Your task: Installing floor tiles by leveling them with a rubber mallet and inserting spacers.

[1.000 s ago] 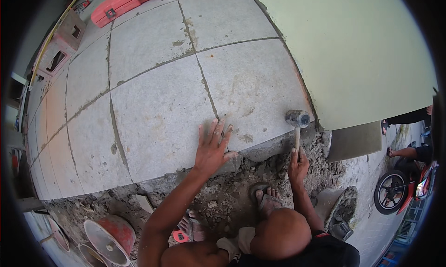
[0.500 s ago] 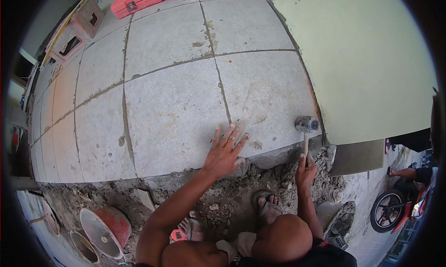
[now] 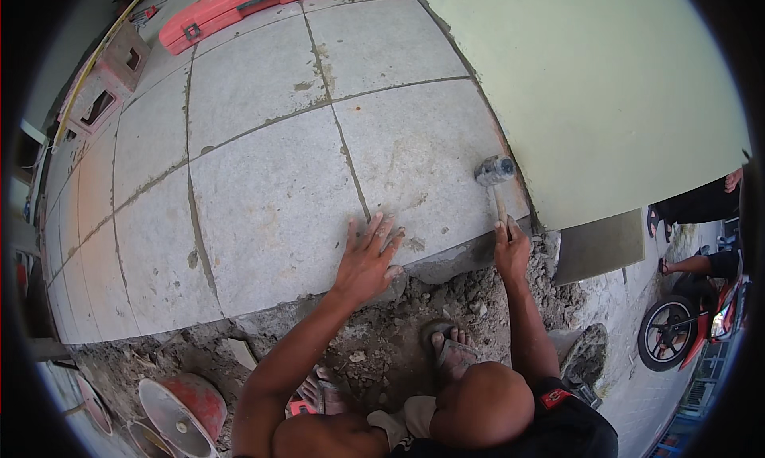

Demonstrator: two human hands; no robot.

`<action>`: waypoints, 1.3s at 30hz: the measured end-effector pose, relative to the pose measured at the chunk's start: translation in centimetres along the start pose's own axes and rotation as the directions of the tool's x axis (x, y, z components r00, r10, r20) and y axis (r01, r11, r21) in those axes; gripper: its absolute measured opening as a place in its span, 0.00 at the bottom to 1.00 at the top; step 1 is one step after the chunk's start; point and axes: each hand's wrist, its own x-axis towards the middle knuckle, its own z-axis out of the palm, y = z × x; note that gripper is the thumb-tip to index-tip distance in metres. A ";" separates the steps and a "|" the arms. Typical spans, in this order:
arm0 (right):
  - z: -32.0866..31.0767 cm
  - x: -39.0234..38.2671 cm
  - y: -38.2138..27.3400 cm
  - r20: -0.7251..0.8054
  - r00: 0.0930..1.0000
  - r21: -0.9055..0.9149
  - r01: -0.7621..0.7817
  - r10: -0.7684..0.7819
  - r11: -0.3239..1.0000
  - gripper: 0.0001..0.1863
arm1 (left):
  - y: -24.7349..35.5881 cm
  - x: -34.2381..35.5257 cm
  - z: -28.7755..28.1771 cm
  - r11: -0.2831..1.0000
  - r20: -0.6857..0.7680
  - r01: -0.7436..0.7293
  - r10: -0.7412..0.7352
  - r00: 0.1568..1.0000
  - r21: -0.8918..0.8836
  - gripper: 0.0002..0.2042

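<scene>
Tapping the tile [image 3: 434, 143] seems in hand.
Right hand [image 3: 511, 252], fingers wrapped round the mallet [image 3: 495, 170], over it; left hand [image 3: 366, 260], fingers spread, empty, at the joint [image 3: 349, 159]. Next likely calls for level aim.

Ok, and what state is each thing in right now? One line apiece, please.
Floor tiles: laid in rows, spotted with dirt.
Left hand: palm down on the tiles, fingers spread.
Right hand: closed around the mallet's handle.
Mallet: held, head dirty; contact with the tile unclear.
Red case: shut, lying on the tiles.
Bucket: caked with grey.
Soil: loose, lumpy.
</scene>
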 end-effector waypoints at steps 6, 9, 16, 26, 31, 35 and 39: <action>1.8 3.1 -1.0 0.032 0.999 -0.035 0.024 -0.022 0.999 0.21 | -0.3 1.2 -0.4 0.999 0.106 -0.028 0.024 0.994 0.034 0.35; 3.3 4.2 -1.4 -0.012 0.999 -0.016 0.044 -0.044 0.999 0.22 | -0.5 1.4 -0.3 0.998 0.122 -0.039 0.032 0.992 0.051 0.35; 7.4 10.5 -4.7 -0.001 0.996 -0.278 0.082 -0.086 0.957 0.24 | -0.6 1.8 -0.1 0.994 0.088 -0.082 0.075 0.993 0.075 0.35; 8.1 5.0 -5.2 0.085 0.857 -0.428 0.492 -0.508 0.758 0.35 | -0.8 1.5 0.1 0.995 0.069 -0.073 0.068 0.995 0.068 0.36; 9.9 5.2 -5.1 0.256 0.812 -0.210 0.576 -0.524 0.790 0.41 | -1.0 1.5 0.5 0.996 0.050 -0.076 0.073 0.996 0.051 0.35; 10.1 5.9 -5.5 0.299 0.831 -0.282 0.547 -0.470 0.788 0.43 | -0.7 1.7 0.4 0.999 0.039 -0.043 0.042 0.998 0.017 0.34; 10.5 6.4 -5.3 0.307 0.832 -0.290 0.543 -0.461 0.788 0.44 | -0.7 2.1 0.9 1.000 0.007 -0.028 0.028 1.000 -0.008 0.33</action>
